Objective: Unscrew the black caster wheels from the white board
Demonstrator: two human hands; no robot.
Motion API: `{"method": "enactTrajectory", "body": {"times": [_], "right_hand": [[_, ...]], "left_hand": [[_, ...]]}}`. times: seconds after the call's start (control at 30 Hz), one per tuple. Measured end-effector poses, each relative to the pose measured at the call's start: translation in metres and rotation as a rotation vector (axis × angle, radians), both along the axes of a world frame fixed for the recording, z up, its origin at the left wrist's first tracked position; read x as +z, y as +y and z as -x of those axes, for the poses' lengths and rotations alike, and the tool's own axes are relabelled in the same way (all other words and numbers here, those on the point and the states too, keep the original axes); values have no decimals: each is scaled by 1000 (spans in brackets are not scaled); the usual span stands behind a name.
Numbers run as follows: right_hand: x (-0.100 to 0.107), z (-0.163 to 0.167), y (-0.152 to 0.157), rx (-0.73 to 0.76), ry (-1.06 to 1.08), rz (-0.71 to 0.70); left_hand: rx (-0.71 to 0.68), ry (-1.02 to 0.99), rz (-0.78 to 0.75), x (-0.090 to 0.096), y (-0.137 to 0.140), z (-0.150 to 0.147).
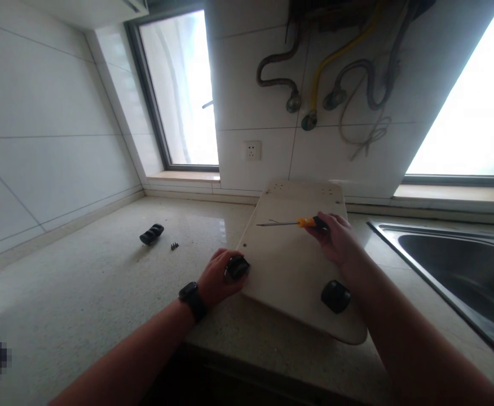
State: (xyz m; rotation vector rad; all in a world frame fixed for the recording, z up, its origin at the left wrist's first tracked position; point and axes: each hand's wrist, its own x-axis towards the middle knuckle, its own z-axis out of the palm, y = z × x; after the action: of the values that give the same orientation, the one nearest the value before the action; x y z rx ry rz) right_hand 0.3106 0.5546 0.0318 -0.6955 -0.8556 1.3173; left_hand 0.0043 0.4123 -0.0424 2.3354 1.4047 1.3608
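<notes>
My right hand point(335, 237) is closed around the black and yellow handle of a screwdriver point(306, 223), whose thin shaft points left above a white board point(289, 270). The board lies flat on the counter, with small holes near its far corners. My left hand point(220, 276), a black watch on its wrist, wraps round a black plastic foot point(237, 267) at the board's near left edge. Whether that foot is fixed to the board I cannot tell. Another black foot point(335, 296) sits at the near right corner, beside my right forearm.
On the speckled counter point(103, 287) to the left lie a loose black foot point(151, 233) and several small screws point(174, 246). A steel sink point(399, 242) is on the right. Behind the board are a tiled wall, a socket point(252, 150) and a yellow hose point(340, 53).
</notes>
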Motion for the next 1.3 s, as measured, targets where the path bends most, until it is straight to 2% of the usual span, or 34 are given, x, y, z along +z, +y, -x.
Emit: {"method": "enactTrajectory", "body": {"times": [0.23, 0.4, 0.5, 0.6, 0.67, 0.77, 0.87, 1.03, 1.3], "right_hand": [[0, 1, -3, 48, -19, 3], [-2, 0, -2, 63, -28, 10], [-2, 0, -3, 68, -37, 8], [-2, 0, -4, 68, -45, -2], [-1, 1, -4, 64, -48, -8], [0, 2, -6, 55, -51, -13], [0, 3, -6, 48, -58, -16], [-1, 2, -6, 37, -74, -17], [-4, 3, -3, 31, -92, -8]], "left_hand": [[41, -23, 3, 3, -9, 1], [52, -5, 31, 21, -22, 19], [97, -12, 90, 33, -29, 53], [218, -41, 154, 33, -34, 108], [327, -83, 224, 24, -35, 152], [576, -175, 318, 4, -37, 213], [728, -136, 316, -10, -38, 256], [799, -61, 331, -17, -33, 287], [836, -38, 318, -19, -28, 296]]}}
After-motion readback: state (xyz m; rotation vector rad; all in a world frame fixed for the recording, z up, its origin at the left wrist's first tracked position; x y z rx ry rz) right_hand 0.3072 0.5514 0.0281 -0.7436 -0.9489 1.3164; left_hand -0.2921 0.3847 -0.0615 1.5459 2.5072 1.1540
